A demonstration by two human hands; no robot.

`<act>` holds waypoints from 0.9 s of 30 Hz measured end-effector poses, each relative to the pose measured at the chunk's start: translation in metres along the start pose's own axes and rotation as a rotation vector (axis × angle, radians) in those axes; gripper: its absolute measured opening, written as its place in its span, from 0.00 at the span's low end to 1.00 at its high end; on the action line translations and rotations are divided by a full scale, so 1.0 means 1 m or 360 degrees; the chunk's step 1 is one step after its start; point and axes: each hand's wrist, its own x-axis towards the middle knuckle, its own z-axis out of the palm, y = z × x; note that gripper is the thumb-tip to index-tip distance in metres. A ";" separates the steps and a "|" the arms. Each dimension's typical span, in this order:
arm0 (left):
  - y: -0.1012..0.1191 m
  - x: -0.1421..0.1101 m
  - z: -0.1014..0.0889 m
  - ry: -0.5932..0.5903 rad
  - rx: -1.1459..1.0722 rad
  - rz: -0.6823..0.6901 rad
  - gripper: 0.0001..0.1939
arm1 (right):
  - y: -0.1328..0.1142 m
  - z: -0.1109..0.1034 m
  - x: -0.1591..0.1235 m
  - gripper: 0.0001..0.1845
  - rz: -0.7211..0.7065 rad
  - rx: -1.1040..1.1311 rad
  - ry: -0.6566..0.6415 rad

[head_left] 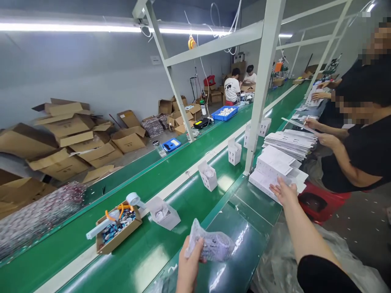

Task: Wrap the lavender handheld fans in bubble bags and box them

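My left hand (pixel 190 264) grips a bubble-wrapped item (pixel 215 246) with a purplish tint, held above the green table edge; what lies inside the wrap is hard to make out. Stretched forward to the right, my right hand (pixel 284 190) has its fingers apart over the near edge of a pile of flat white cartons (pixel 265 173). Whether the fingertips touch the cartons I cannot tell. On the belt, the nearest open white box (pixel 168 217) has white contents showing, and another open white box (pixel 208 177) stands beyond it.
A cardboard tray (pixel 117 240) of small blue pieces and orange-handled pliers sits on the green conveyor (pixel 152 260). A white frame post (pixel 259 93) rises beside the carton pile. Co-workers sit on the right, one holding a flat carton (pixel 299 125). Brown boxes (pixel 65 162) line the wall.
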 end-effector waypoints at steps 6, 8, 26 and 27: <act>0.002 0.011 -0.014 0.0100 -0.0376 -0.0214 0.28 | 0.013 -0.003 -0.003 0.32 -0.0105 -0.0219 0.0132; 0.010 0.015 -0.018 0.0114 -0.0512 -0.0152 0.27 | 0.025 -0.014 -0.035 0.31 -0.0357 -0.0518 0.0012; -0.006 -0.005 0.029 -0.0401 0.2154 0.1444 0.27 | 0.131 -0.034 -0.174 0.20 -0.1127 -0.1072 -0.1430; -0.009 -0.006 0.029 -0.0430 0.2194 0.1540 0.31 | 0.132 -0.037 -0.171 0.21 -0.1072 -0.1049 -0.1394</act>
